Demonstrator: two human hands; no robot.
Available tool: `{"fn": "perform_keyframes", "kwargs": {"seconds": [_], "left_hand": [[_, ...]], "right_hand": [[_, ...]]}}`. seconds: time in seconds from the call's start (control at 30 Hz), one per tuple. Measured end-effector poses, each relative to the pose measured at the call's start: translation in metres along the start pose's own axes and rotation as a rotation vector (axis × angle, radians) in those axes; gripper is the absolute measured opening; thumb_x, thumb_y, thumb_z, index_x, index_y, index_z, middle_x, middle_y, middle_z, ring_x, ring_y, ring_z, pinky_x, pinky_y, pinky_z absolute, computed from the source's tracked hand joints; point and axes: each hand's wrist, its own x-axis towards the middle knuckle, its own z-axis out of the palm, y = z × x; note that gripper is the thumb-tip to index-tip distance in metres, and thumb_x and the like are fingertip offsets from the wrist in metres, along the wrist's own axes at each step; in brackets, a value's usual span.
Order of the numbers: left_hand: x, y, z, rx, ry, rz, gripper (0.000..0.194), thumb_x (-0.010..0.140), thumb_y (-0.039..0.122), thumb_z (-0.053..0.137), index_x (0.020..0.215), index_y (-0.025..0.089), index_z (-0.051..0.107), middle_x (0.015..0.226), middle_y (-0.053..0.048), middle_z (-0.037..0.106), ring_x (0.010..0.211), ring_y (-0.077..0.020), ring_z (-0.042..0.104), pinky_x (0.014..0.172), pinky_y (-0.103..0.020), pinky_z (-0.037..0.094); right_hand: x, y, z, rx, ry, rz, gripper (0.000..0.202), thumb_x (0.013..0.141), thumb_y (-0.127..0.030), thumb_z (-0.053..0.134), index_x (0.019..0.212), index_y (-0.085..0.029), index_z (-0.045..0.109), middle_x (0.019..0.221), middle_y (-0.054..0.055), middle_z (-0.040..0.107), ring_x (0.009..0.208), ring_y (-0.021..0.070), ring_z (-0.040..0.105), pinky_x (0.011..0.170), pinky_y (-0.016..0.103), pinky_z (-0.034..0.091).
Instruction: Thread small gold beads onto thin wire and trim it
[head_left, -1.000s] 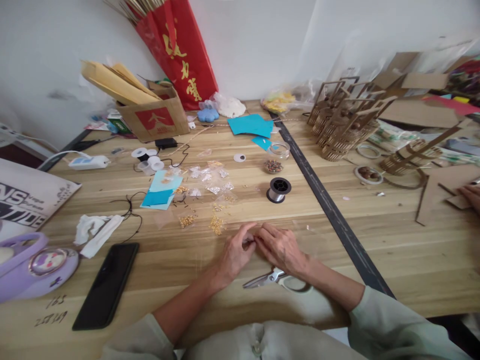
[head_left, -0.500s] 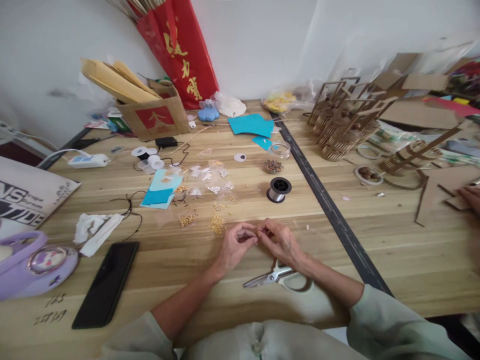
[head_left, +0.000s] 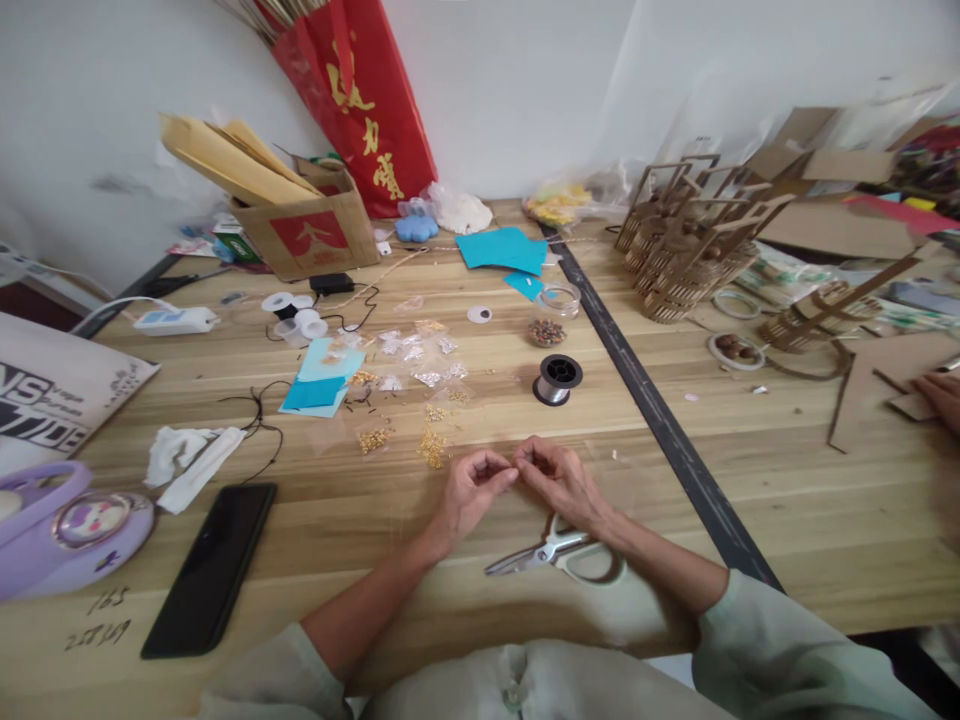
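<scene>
Near the middle front of the table, my left hand [head_left: 471, 495] is closed in a pinch, its fingertips meeting those of my right hand [head_left: 559, 483], which also pinches. Whatever lies between the fingertips is too small to make out. Scissors [head_left: 551, 552] with pale handles lie just below my right hand. Gold beads [head_left: 433, 447] are scattered beyond my left hand, beside another small heap of gold pieces [head_left: 373, 439]. A black spool of clear line [head_left: 558, 380] stands beyond my right hand. Farther back sits a round dish of mixed beads [head_left: 547, 332].
A black phone [head_left: 210, 570] and a purple object [head_left: 79, 530] lie at the left. Blue sheets [head_left: 322, 378] and small silver packets [head_left: 427, 370] lie mid-table. Wooden baskets [head_left: 694, 240] stand at the back right. Another person's hand [head_left: 941, 398] touches cardboard at the right edge.
Both hands stay in nearly the same place, with their fingertips together; the fingers have shifted only slightly.
</scene>
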Motion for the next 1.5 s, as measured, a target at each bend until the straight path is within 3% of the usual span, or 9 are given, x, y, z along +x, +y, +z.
{"fn": "perform_keyframes", "kwargs": {"seconds": [0.23, 0.53, 0.73, 0.83, 0.93, 1.17, 1.37, 1.5], "left_hand": [[0.001, -0.004, 0.001, 0.068, 0.011, 0.041, 0.010, 0.072, 0.022, 0.065, 0.073, 0.012, 0.064, 0.068, -0.002, 0.064, 0.064, -0.0112, 0.055, 0.062, -0.021, 0.044], [0.001, 0.002, -0.001, 0.031, -0.025, 0.019, 0.015, 0.073, 0.026, 0.064, 0.068, 0.012, 0.062, 0.063, -0.001, 0.060, 0.060, -0.0102, 0.053, 0.060, -0.022, 0.043], [0.001, 0.003, -0.002, -0.003, -0.045, -0.018, 0.022, 0.071, 0.033, 0.068, 0.067, 0.012, 0.062, 0.062, -0.001, 0.059, 0.060, -0.0104, 0.052, 0.059, -0.022, 0.042], [0.001, 0.003, -0.002, 0.006, -0.062, -0.006, 0.025, 0.071, 0.036, 0.068, 0.067, 0.012, 0.062, 0.063, -0.001, 0.059, 0.060, -0.0102, 0.051, 0.059, -0.022, 0.041], [0.000, 0.004, -0.001, 0.050, -0.090, 0.039, 0.023, 0.073, 0.035, 0.067, 0.068, 0.013, 0.063, 0.065, -0.002, 0.060, 0.061, -0.0105, 0.051, 0.060, -0.022, 0.041], [-0.002, 0.001, 0.002, 0.214, -0.125, 0.165, 0.017, 0.077, 0.030, 0.063, 0.069, 0.014, 0.063, 0.076, -0.006, 0.064, 0.072, -0.0150, 0.058, 0.066, -0.025, 0.044], [0.001, 0.003, -0.004, 0.578, -0.019, 0.414, 0.009, 0.075, 0.019, 0.064, 0.066, 0.018, 0.065, 0.085, -0.006, 0.066, 0.087, -0.0188, 0.057, 0.087, -0.036, 0.041], [0.005, 0.008, -0.015, 0.751, -0.104, 0.492, 0.008, 0.076, 0.015, 0.063, 0.069, 0.018, 0.066, 0.092, -0.006, 0.064, 0.096, -0.0201, 0.053, 0.088, -0.037, 0.041]], "right_hand": [[0.000, -0.004, 0.000, 0.012, -0.018, 0.008, 0.019, 0.087, -0.030, 0.050, 0.078, -0.014, 0.056, 0.061, -0.002, 0.052, 0.055, 0.0092, 0.045, 0.050, 0.021, 0.031], [0.000, -0.003, -0.004, 0.008, 0.023, -0.036, 0.019, 0.089, -0.032, 0.049, 0.082, -0.016, 0.055, 0.065, -0.002, 0.049, 0.058, 0.0098, 0.041, 0.053, 0.022, 0.032], [0.003, -0.004, -0.009, 0.317, 0.033, 0.011, 0.024, 0.089, -0.041, 0.051, 0.084, -0.017, 0.053, 0.063, -0.003, 0.047, 0.055, 0.0090, 0.043, 0.051, 0.021, 0.036], [0.005, -0.004, -0.012, 0.526, 0.036, 0.046, 0.027, 0.087, -0.045, 0.053, 0.086, -0.017, 0.051, 0.072, 0.000, 0.054, 0.056, 0.0087, 0.048, 0.049, 0.020, 0.040], [0.006, -0.005, -0.016, 0.653, 0.047, 0.074, 0.029, 0.086, -0.047, 0.055, 0.086, -0.019, 0.047, 0.078, 0.001, 0.059, 0.056, 0.0090, 0.053, 0.047, 0.020, 0.042], [0.007, -0.014, -0.034, 0.632, 0.162, 0.030, 0.029, 0.086, -0.047, 0.053, 0.089, -0.021, 0.042, 0.055, -0.005, 0.054, 0.042, 0.0091, 0.048, 0.043, 0.021, 0.039], [0.006, -0.030, -0.053, 0.605, 0.286, -0.024, 0.028, 0.086, -0.048, 0.053, 0.090, -0.023, 0.042, 0.047, -0.009, 0.050, 0.033, 0.0081, 0.039, 0.035, 0.019, 0.028], [0.005, -0.039, -0.063, 0.606, 0.323, -0.070, 0.025, 0.086, -0.046, 0.054, 0.091, -0.024, 0.043, 0.045, -0.009, 0.046, 0.031, 0.0073, 0.034, 0.033, 0.020, 0.023]]}}
